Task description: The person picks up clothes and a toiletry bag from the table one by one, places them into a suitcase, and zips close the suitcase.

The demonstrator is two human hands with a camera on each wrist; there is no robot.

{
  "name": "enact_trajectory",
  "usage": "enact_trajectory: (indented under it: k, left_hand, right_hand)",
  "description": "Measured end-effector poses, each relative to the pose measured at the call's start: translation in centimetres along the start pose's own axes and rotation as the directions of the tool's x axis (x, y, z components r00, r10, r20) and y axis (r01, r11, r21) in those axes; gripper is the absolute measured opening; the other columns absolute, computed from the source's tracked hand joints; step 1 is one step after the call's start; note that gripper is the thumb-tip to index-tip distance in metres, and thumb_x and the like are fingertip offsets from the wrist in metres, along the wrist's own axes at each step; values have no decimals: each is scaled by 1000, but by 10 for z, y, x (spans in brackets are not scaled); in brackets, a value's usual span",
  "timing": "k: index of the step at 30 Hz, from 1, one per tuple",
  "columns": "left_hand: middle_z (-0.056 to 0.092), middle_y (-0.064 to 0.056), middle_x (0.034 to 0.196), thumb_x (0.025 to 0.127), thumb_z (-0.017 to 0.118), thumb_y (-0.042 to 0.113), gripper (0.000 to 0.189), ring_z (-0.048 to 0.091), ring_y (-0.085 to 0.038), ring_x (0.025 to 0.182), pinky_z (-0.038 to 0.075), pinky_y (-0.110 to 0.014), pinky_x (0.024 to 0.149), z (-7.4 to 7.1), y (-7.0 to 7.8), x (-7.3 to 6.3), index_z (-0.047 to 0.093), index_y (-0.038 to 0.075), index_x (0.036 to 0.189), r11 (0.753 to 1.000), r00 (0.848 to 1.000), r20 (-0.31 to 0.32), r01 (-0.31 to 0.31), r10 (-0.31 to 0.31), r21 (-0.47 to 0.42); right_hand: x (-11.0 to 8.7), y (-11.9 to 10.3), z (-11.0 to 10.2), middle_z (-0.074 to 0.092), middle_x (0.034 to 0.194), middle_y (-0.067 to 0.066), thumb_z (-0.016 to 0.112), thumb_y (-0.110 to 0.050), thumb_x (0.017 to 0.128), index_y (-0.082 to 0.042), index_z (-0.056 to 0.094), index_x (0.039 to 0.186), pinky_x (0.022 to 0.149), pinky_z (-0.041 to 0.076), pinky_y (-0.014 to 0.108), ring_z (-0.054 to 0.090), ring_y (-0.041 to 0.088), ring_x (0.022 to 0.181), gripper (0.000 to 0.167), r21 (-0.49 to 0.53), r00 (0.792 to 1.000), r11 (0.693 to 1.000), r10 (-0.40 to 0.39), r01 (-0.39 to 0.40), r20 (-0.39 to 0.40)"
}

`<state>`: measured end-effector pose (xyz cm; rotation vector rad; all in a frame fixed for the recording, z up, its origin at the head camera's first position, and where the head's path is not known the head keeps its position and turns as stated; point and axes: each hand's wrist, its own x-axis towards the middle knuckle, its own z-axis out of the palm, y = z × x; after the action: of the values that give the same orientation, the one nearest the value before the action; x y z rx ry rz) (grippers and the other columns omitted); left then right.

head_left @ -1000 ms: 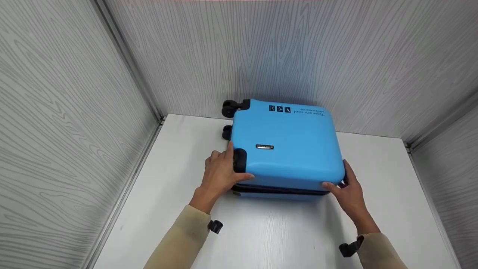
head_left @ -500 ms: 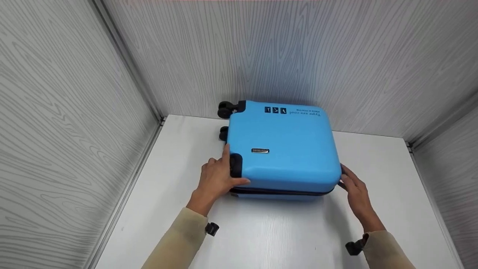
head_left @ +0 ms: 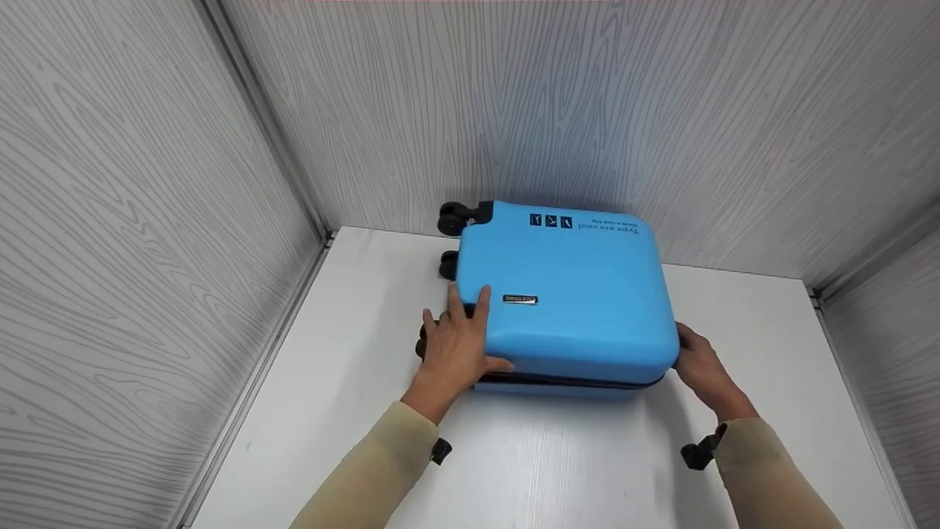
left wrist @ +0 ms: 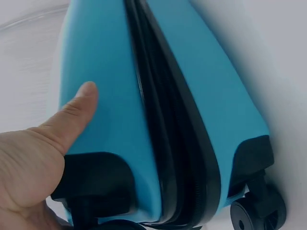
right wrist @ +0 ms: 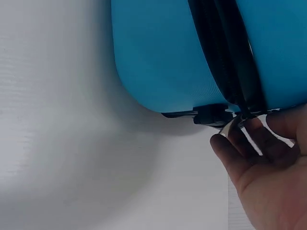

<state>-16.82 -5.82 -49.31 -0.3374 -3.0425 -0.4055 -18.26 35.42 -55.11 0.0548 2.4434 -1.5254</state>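
Observation:
A light-blue hard-shell suitcase lies on its side, its black wheels facing left. My left hand rests spread over its near left corner, fingers on top. In the left wrist view the straight thumb lies on the blue shell above a black corner guard. A black zipper band runs between the two shell halves. My right hand is at the right end. Its fingers curl at the end of the zipper, around what looks like a zipper pull; the fingertips are partly hidden.
The suitcase lies on a white tabletop, close to the wood-grain back panel. Similar panels stand at the left and right. Black camera mounts sit at both wrists.
My left hand has shifted from the suitcase's left edge onto its corner, with fingers now on top. My right thumb has left the front face, and that hand has moved round the right end.

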Motion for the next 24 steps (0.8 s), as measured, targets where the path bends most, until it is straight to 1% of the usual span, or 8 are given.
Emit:
enact_trajectory:
  k: [3,7,10,12,15,18,22,24]
  left_hand:
    - [17,-36,168,66,86,77,135,64,-48,125,32,-75,115,3,-1,0,20,21,171,1000,1000,-22,-1,2,12]
    - [16,-35,169,67,84,78,134,66,-46,122,35,-74,114,5,-2,1,19,23,171,1000,1000,-18,-11,11,6]
    - [16,-35,170,67,84,78,134,67,-45,121,38,-73,112,5,-3,1,19,23,171,1000,1000,-17,-8,8,3]
    - [18,-35,169,66,84,79,135,69,-44,119,40,-73,111,6,-4,1,20,23,171,1000,1000,-27,-7,7,5]
    - [20,-35,168,65,84,79,135,71,-45,115,41,-73,109,7,-5,0,22,22,171,1000,999,-39,-7,7,3]
    - [21,-35,168,65,84,79,134,72,-45,111,43,-72,108,6,-5,0,23,22,170,1000,999,-44,-5,5,3]
    - [22,-35,168,66,85,79,133,73,-43,110,47,-70,104,4,-5,1,24,22,170,1000,999,-51,-4,4,3]
    - [23,-35,168,66,84,79,133,74,-41,107,49,-68,100,3,-5,1,25,22,170,1000,998,-56,-8,8,7]
  right_hand:
    - [1,0,-1,42,162,26,42,-20,113,0,28,165,110,45,48,46,36,141,58,-36,1000,999,8,-8,18]
    - [-1,3,-2,47,158,26,41,-13,110,2,30,164,105,48,45,51,33,135,57,-58,999,998,26,-24,40]
    - [-3,6,-1,58,145,24,43,-6,107,5,43,157,100,50,42,56,30,124,51,-104,999,994,15,-12,29]
    - [-3,9,0,64,135,23,44,-2,104,7,51,150,95,51,40,59,27,116,47,-162,1000,987,11,-11,-2]
    - [-2,13,3,69,115,20,44,0,101,8,63,135,84,51,37,60,25,100,39,-274,998,962,-7,-10,-62]
    - [-2,17,7,66,114,23,41,-4,105,7,65,127,82,49,43,59,30,98,35,-367,993,930,-46,2,-110]
    - [-6,21,9,64,123,29,37,-12,110,7,58,137,87,49,56,61,42,106,38,-459,989,888,-100,38,-111]
    - [-8,21,9,68,122,28,41,-12,110,6,56,138,87,50,57,65,41,105,36,-509,984,858,-142,67,-110]
